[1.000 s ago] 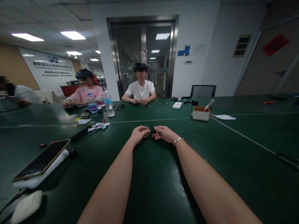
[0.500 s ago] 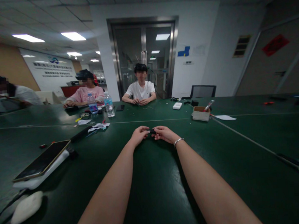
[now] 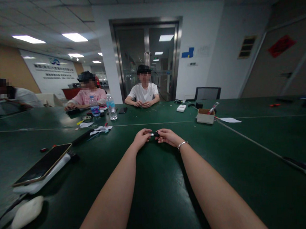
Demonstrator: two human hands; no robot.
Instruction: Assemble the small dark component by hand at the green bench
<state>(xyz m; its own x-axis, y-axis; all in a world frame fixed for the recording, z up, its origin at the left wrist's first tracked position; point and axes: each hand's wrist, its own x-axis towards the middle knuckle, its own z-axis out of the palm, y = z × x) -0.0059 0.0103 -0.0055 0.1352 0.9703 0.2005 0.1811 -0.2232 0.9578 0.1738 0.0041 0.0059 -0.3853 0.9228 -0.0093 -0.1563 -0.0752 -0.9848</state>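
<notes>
Out in front of me, just above the green table (image 3: 158,184), my left hand (image 3: 142,137) and my right hand (image 3: 168,136) meet over one small black and silver piece (image 3: 156,134). Its silver end points to the left, where my left fingertips close on it. Thumb and fingers of my right hand pinch the black end. The piece is too small and too covered by fingers to name its kind. A silver bracelet (image 3: 182,145) circles my right wrist.
To the left lie a phone (image 3: 45,164) on a white block and a pale rounded object (image 3: 27,213). A small box (image 3: 205,116) with a pen-like item stands to the right. Water bottles (image 3: 112,108) stand farther back. A person (image 3: 143,92) sits opposite; others sit left.
The silver end of the small piece shows brighter and a little more clearly between my fingertips. Both hands stay in nearly the same place.
</notes>
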